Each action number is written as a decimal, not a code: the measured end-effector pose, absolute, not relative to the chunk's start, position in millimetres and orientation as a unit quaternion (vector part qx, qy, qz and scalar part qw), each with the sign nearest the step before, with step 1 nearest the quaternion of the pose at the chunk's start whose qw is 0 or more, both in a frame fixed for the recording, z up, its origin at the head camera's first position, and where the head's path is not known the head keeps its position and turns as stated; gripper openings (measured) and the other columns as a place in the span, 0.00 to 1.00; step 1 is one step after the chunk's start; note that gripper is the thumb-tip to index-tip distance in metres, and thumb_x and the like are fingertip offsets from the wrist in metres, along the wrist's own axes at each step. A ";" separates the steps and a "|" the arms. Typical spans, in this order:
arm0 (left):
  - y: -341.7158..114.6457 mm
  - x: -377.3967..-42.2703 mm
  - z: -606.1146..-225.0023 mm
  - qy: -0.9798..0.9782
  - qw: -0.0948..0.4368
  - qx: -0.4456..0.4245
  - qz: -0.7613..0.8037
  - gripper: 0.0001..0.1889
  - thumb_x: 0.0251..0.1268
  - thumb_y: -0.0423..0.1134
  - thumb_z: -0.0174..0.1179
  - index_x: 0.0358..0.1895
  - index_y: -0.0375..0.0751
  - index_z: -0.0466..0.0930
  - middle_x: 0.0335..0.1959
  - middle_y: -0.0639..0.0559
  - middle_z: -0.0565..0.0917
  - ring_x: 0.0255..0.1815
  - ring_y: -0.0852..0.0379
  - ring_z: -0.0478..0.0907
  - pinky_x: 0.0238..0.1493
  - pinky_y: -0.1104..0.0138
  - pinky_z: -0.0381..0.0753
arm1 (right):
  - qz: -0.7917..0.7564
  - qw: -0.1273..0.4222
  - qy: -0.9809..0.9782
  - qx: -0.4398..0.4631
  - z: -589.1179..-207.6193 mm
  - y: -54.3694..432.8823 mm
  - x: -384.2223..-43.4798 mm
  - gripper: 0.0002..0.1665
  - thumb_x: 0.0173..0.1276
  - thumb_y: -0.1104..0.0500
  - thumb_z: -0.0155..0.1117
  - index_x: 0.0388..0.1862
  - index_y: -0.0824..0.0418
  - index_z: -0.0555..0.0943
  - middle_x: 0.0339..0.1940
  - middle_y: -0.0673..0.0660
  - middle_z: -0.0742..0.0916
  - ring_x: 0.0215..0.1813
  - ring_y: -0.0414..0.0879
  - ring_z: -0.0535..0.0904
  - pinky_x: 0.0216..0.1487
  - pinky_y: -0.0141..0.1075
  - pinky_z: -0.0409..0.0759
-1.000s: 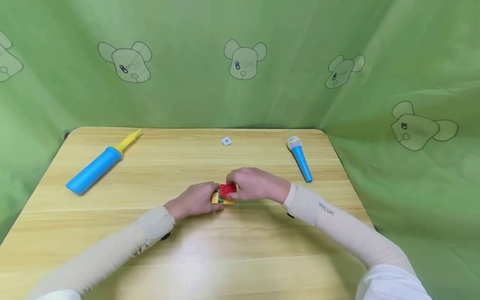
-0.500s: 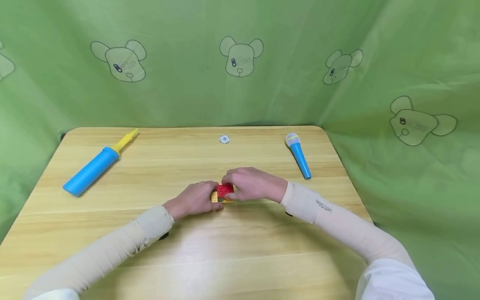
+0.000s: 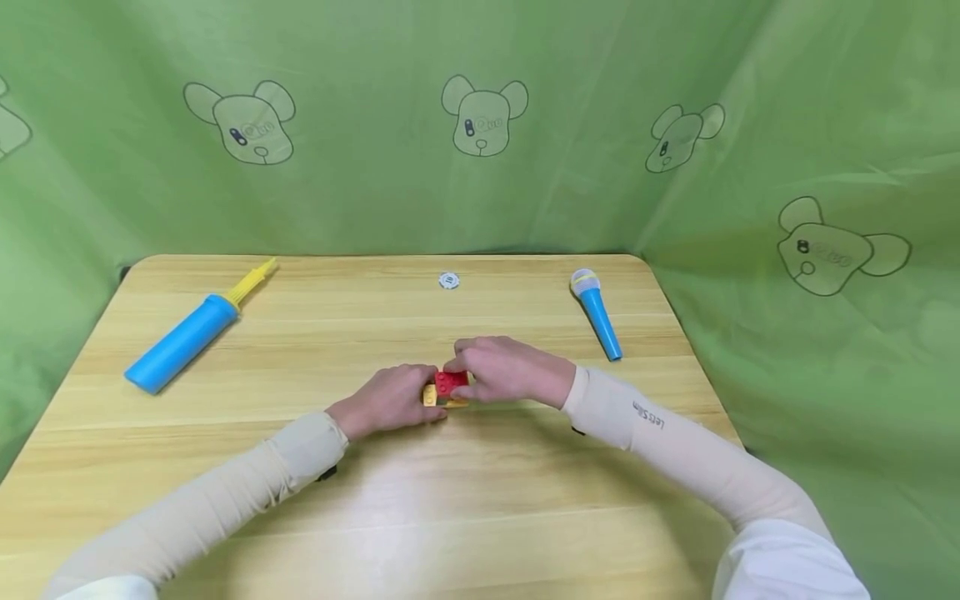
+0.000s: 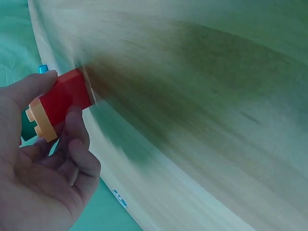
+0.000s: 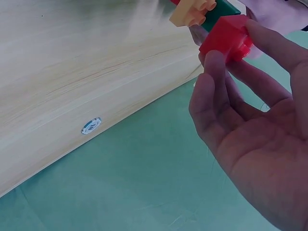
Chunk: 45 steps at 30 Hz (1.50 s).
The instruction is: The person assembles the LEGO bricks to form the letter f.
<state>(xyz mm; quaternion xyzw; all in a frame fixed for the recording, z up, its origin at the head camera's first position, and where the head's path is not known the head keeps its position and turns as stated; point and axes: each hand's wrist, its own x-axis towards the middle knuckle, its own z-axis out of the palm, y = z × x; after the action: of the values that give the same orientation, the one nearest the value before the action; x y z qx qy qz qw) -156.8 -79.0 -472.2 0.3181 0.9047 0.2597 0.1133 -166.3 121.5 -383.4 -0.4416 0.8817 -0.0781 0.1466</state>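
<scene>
In the head view, my left hand [image 3: 390, 397] grips a small stack of toy building bricks at the middle of the table. The lower red brick [image 4: 65, 96] is between its thumb and fingers, with a yellow-orange brick [image 4: 42, 120] joined to it. A green brick [image 5: 219, 13] sits on the yellow-orange one. My right hand [image 3: 498, 368] pinches another red brick [image 5: 226, 38] over the green brick, hiding most of that from above. These two touch or nearly touch; whether the studs are fully pressed in I cannot tell.
A blue hand pump with a yellow nozzle [image 3: 183, 342] lies on the left of the wooden table [image 3: 375, 517]. A round poker chip [image 3: 449, 281] is near the far edge. To the right lies a blue toy microphone [image 3: 598, 317]. Green curtain [image 3: 360, 192] surrounds the far sides.
The upper red brick has shifted slightly left in my right hand and now covers most of the green brick. My left hand stays in place. The whole view has shifted a little.
</scene>
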 end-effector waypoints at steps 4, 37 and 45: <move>-79.0 -156.6 -473.8 0.902 0.115 0.323 0.264 0.17 0.59 0.49 0.72 0.41 0.44 0.79 0.29 0.59 0.79 0.27 0.62 0.75 0.30 0.67 0.77 | -0.079 0.160 0.881 -0.438 -383.9 121.1 -164.8 0.09 0.69 0.54 0.69 0.43 0.57 0.87 0.31 0.50 0.79 0.29 0.40 0.71 0.30 0.31 0.75; -89.5 -158.8 -477.2 0.893 0.112 0.319 0.296 0.15 0.60 0.47 0.72 0.42 0.44 0.78 0.31 0.59 0.80 0.28 0.62 0.75 0.31 0.67 0.77 | -0.051 0.157 0.887 -0.431 -375.8 100.1 -163.2 0.10 0.66 0.59 0.68 0.25 0.58 0.82 0.26 0.50 0.76 0.25 0.40 0.67 0.26 0.30 0.67; -87.5 -161.9 -474.9 0.862 0.162 0.310 0.367 0.18 0.62 0.45 0.71 0.51 0.42 0.79 0.36 0.56 0.82 0.32 0.60 0.76 0.35 0.66 0.78 | -0.024 0.124 0.901 -0.415 -378.1 108.8 -165.6 0.11 0.70 0.52 0.65 0.31 0.58 0.82 0.24 0.50 0.74 0.23 0.39 0.66 0.23 0.30 0.63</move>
<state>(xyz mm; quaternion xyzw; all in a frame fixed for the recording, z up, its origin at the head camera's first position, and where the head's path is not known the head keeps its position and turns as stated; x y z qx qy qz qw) -161.9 -87.5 -474.9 0.3104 0.8616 0.3675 0.1622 -165.6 108.8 -378.1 -0.4153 0.9009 -0.0236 0.1239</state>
